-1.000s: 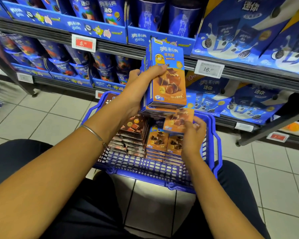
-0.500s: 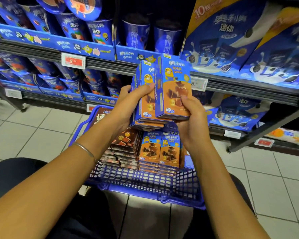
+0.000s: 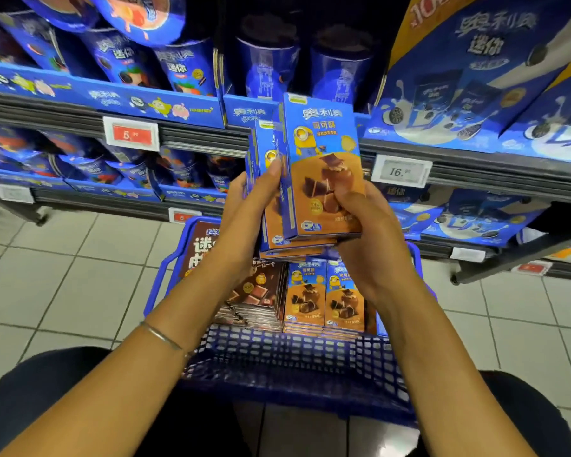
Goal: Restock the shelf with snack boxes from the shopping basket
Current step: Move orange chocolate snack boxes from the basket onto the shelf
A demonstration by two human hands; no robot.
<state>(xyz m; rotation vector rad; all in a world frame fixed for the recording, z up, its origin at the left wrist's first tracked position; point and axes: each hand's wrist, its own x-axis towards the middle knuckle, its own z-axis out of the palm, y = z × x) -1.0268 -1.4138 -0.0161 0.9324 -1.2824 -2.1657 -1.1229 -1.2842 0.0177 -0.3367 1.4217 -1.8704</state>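
Both hands hold a bundle of blue-and-orange snack boxes [image 3: 323, 179] upright above the blue shopping basket [image 3: 287, 367], in front of the shelf [image 3: 475, 179]. The left hand [image 3: 248, 219] grips its left side; the right hand [image 3: 366, 232] curls around its lower right corner. More boxes [image 3: 325, 295] lie in the basket.

Bare forearms, no sleeves; thin silver bangle [image 3: 164, 338] on left wrist; dark trousers [image 3: 30, 390].

head view, facing down, close above hands [image 3: 310, 232]
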